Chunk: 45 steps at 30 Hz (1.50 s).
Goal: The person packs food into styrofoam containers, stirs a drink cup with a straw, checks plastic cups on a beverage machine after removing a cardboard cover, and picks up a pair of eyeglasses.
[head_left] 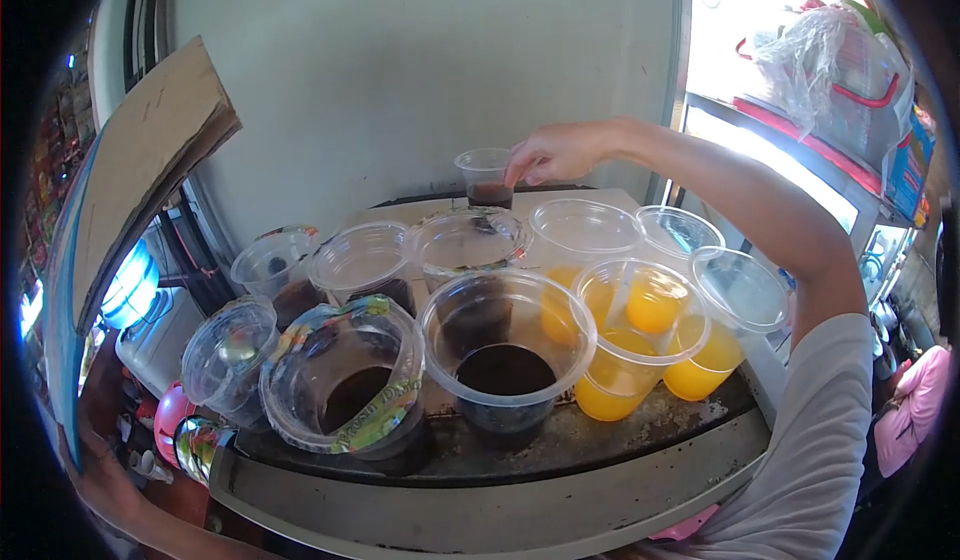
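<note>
My right hand (562, 152) reaches across to the back, its curled fingers on the rim of a small clear plastic cup (490, 196) with dark liquid low in it. At the far left, my left hand (92, 430) is at the lower end of a raised piece of cardboard (150, 130); its fingers are mostly hidden. Below my right arm stand large clear cups of orange drink (612, 385). Nearer the front left are an open cup of dark drink (505, 380) and a cup with a torn printed film seal (350, 400).
The cups stand on a worn machine top with a curved grey front edge (480, 515). More cups (270, 270) line the left side, close together. A pale wall (420, 70) rises behind. To the right is a plastic-wrapped bag (830, 70) on a ledge.
</note>
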Available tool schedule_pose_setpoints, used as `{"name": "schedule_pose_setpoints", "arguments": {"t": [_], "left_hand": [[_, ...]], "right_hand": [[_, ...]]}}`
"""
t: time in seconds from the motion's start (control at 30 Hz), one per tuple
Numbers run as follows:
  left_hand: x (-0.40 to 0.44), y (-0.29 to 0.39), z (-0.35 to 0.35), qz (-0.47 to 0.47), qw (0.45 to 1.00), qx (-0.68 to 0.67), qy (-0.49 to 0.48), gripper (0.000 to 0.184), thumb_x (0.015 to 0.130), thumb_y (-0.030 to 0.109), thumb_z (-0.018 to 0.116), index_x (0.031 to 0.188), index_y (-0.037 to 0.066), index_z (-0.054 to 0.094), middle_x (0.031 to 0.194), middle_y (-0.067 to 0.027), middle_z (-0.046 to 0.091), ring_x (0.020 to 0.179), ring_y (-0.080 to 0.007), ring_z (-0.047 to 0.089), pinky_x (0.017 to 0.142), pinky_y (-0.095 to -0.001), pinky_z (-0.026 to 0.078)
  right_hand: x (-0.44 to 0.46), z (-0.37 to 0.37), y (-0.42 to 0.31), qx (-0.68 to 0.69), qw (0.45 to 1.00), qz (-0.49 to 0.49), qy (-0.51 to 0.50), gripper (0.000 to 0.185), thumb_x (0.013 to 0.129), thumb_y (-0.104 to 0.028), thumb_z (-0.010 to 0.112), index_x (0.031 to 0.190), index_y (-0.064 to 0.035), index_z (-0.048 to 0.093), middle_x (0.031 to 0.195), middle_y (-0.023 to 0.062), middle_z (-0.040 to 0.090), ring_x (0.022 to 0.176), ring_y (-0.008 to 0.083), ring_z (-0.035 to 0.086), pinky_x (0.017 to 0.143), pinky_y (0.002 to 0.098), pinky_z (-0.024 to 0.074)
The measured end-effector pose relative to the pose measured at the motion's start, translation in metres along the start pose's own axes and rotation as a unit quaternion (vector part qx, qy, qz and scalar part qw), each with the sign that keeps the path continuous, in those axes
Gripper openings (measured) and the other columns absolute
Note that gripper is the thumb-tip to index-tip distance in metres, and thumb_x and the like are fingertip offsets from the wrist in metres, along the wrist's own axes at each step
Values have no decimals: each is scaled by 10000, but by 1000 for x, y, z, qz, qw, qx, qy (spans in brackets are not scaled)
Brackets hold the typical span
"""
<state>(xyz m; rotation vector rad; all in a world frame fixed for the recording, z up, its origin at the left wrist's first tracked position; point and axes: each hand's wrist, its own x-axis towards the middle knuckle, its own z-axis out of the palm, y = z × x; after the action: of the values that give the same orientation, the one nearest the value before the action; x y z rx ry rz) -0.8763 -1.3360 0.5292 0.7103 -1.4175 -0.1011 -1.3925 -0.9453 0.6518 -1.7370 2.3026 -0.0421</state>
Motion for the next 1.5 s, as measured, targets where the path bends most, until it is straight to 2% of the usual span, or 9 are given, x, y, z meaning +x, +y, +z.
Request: {"name": "schedule_pose_setpoints", "arguments": {"t": [0.63,0.8,0.87,0.97,1.03,1.07,1.17,1.37,1.5], "left_hand": [[25,25,13,-47,920,-372,-118,352,886,-34,461,1231,-56,395,1228,-240,430,1113,-237,474,932,-264,439],[28,63,24,55,929,-347,-116,346,870,-55,471,1210,-41,415,1205,-191,461,1064,-237,505,922,-315,477],[31,83,26,10,914,-383,-133,329,870,-58,468,1195,-42,427,1206,-184,461,1038,-235,527,915,-343,489],[47,87,35,-20,784,-573,-238,277,891,-41,426,1164,-85,429,1195,-225,451,1055,-244,525,940,-369,479],[54,104,40,-88,544,-763,-338,264,903,-27,405,1154,-108,422,1186,-245,451,1071,-255,520,955,-382,466],[44,115,44,-16,681,-682,-266,269,918,21,398,1135,-137,417,1228,-284,408,1131,-305,481,954,-396,461],[41,146,46,-60,576,-743,-335,355,912,94,425,1178,-135,366,1270,-301,356,1170,-351,430,983,-445,412],[52,132,65,-193,403,-822,-353,527,898,186,468,1263,-124,246,1297,-318,329,1220,-392,367,1035,-502,326],[63,90,85,-150,478,-774,-387,347,877,133,495,1108,-123,460,1174,-240,483,1130,-342,470,965,-475,415]], "right_hand": [[-53,1,-33,190,979,-52,50,216,710,86,490,732,-22,676,1129,123,595,1009,182,564,860,279,447],[-83,-38,-83,189,946,11,264,228,821,13,503,1024,-2,605,1063,101,602,1059,173,539,813,302,471],[-96,-39,-120,315,899,-11,302,335,882,-272,502,1106,-38,588,1183,123,545,1052,178,538,892,316,440],[-110,-30,-203,424,855,64,291,363,881,-256,534,1112,24,546,1099,142,571,955,184,569,771,254,472],[-123,-25,-227,461,828,71,311,386,869,-244,556,1135,35,530,1110,152,568,968,187,570,764,251,482],[-126,-22,-227,467,815,65,337,396,866,-242,562,1146,35,526,1128,156,561,982,186,568,776,256,483],[-132,-5,-204,478,764,46,431,421,864,-247,569,1170,36,514,1178,167,540,1008,184,563,809,266,482],[-231,17,-138,103,845,-8,525,442,853,-162,580,1255,-23,457,1089,110,572,909,124,569,742,226,477],[-289,43,-121,-103,843,10,528,445,849,-162,579,1265,-53,465,1045,80,581,743,79,556,656,187,471]]}}
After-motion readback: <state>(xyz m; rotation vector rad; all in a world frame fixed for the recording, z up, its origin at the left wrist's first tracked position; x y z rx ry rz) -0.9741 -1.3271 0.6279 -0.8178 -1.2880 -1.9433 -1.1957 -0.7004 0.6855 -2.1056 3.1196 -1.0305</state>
